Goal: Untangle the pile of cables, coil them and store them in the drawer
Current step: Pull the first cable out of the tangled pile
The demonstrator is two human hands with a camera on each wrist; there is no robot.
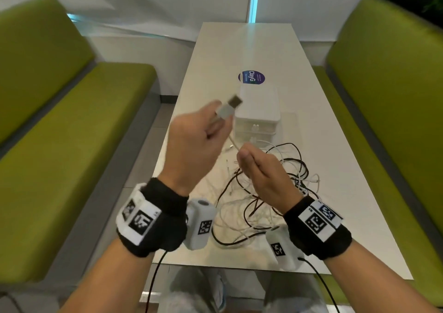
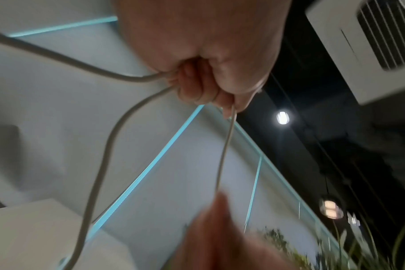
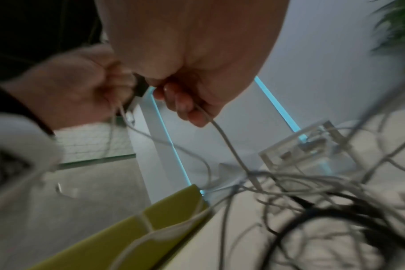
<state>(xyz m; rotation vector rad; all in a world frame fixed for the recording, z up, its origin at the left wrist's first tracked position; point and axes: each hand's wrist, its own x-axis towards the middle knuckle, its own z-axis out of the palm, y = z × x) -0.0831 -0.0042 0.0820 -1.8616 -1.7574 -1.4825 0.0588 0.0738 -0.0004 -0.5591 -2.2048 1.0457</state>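
My left hand (image 1: 199,140) is raised over the table and grips a white USB cable (image 1: 226,111) just behind its metal plug (image 1: 235,101). In the left wrist view the curled fingers (image 2: 197,85) hold the white cable (image 2: 109,146) in a loop. My right hand (image 1: 261,168), lower and to the right, pinches the same white cable (image 3: 227,146) where it runs down into the tangled pile of black and white cables (image 1: 263,197) on the table. The small white drawer unit (image 1: 257,111) stands behind the hands with its drawers closed.
The white table (image 1: 239,49) runs away from me, with a round blue sticker (image 1: 251,77) beyond the drawer unit. Green benches (image 1: 72,125) flank it on both sides. A white wall closes the far end.
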